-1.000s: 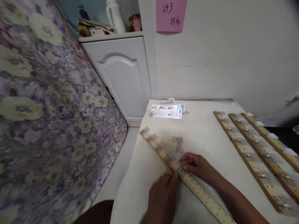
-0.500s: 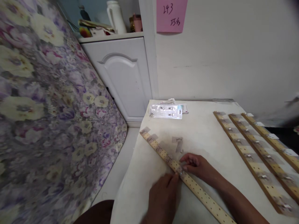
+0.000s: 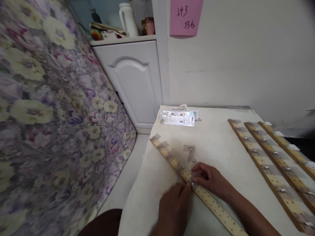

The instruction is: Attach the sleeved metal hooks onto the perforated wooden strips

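A long, pale wooden strip (image 3: 216, 209) with rows of small holes lies slantwise on the table. Small metal hooks on clear backing pieces (image 3: 169, 157) are spaced along its far half. My left hand (image 3: 174, 203) is closed at the strip's near-left edge, thumb and forefinger against it beside a clear-backed hook (image 3: 192, 184). From the other side, my right hand (image 3: 209, 178) curls with its thumb and fingertips at that same hook; its grip is partly hidden. Just beyond the right hand, loose clear-backed hooks (image 3: 191, 154) lie on the table.
Three more strips with hooks (image 3: 267, 168) lie along the right side. Clear blister packaging (image 3: 177, 118) rests at the table's back left. A white cabinet (image 3: 135, 85) and a wall with a pink note (image 3: 185, 18) stand behind; a floral curtain (image 3: 61, 114) hangs on the left.
The view has shifted slightly, so the whole scene sits a little further right and lower. Both hands stay at the same hook on the strip, with only slight finger movement.
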Tool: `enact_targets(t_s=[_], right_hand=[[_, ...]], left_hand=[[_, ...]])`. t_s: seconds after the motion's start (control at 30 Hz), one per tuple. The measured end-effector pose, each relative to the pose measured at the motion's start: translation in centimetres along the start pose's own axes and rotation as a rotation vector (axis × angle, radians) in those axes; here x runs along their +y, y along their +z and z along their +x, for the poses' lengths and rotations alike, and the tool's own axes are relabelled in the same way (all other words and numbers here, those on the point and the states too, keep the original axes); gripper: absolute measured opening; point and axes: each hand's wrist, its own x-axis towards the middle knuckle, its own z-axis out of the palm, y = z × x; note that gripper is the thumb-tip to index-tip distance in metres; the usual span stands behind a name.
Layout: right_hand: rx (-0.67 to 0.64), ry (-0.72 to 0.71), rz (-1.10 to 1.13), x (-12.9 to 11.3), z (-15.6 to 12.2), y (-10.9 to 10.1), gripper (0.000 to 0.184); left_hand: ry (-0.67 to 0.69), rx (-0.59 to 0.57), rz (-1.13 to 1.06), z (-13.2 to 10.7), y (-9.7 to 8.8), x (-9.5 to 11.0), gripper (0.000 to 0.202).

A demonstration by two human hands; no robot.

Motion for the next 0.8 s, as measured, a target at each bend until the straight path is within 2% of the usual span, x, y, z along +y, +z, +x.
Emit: enact_targets(t_s=[0.3, 0.67, 0.8], right_hand=[[0.012, 0.062, 0.064, 0.17, 0.42, 0.12, 0.027], [0.006, 0.048, 0.063, 0.65, 0.66, 0.16, 0.028], [0.048, 0.045, 0.014, 0.76, 0.42, 0.16, 0.029]], left_hand=[[0.012, 0.003, 0.015, -0.14, -0.03, 0.05, 0.034], [-0.083, -0.007, -0.052, -0.11, -0.32, 0.44, 0.038], [-0.009, -0.016, 0.013, -0.14, -0.39, 0.03, 0.032]])
